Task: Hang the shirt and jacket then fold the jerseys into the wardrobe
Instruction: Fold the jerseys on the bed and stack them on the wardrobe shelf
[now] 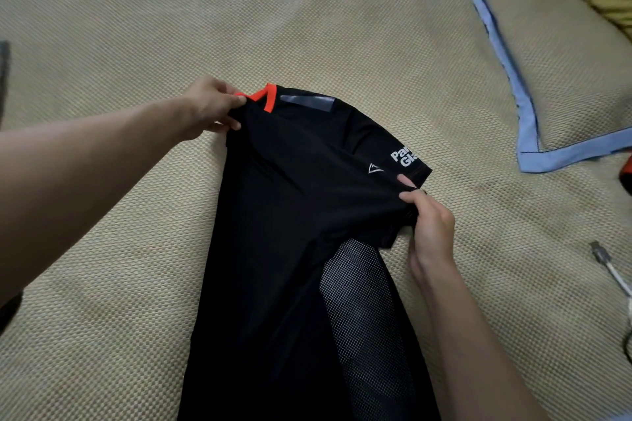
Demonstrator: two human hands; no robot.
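Black jersey lifted off woven mat; left hand pinching orange collar, right hand gripping sleeve at right.

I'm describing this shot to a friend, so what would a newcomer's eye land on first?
The black jersey in the centre, stretched over the woven beige mat, with its bright orange collar at the top. The left hand pinches it at the collar and the right hand grips it by the sleeve. A blue-edged pillow lies at upper right.
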